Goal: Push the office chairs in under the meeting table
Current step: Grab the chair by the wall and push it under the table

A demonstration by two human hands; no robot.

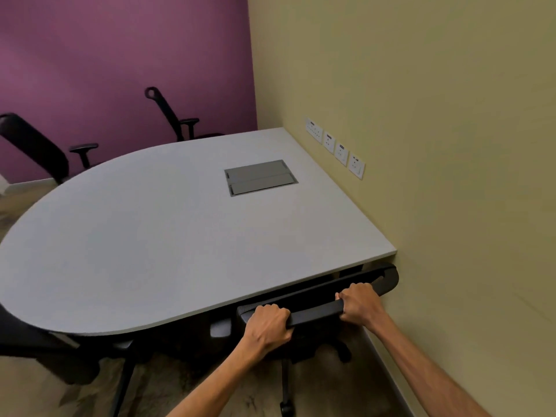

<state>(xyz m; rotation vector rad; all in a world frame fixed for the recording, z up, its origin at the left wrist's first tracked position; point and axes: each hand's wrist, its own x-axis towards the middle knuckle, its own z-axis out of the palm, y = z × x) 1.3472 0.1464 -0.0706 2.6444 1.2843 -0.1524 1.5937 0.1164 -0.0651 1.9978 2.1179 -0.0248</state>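
Note:
A grey rounded meeting table (168, 236) fills the middle, its straight side against the beige wall. A black office chair (316, 314) stands at the table's near right edge, its seat hidden under the top. My left hand (267, 325) and my right hand (359, 303) both grip the top rail of its backrest. Another black chair (36, 341) sits at the near left, partly under the table. Two more black chairs (39, 145) (177, 118) stand at the far side by the purple wall, away from the table edge.
A grey cable hatch (260, 177) is set into the tabletop. White wall sockets (335, 145) line the beige wall (436, 115) just above the table. The wall runs close along the right of the gripped chair. Brown carpet (240, 395) lies underfoot.

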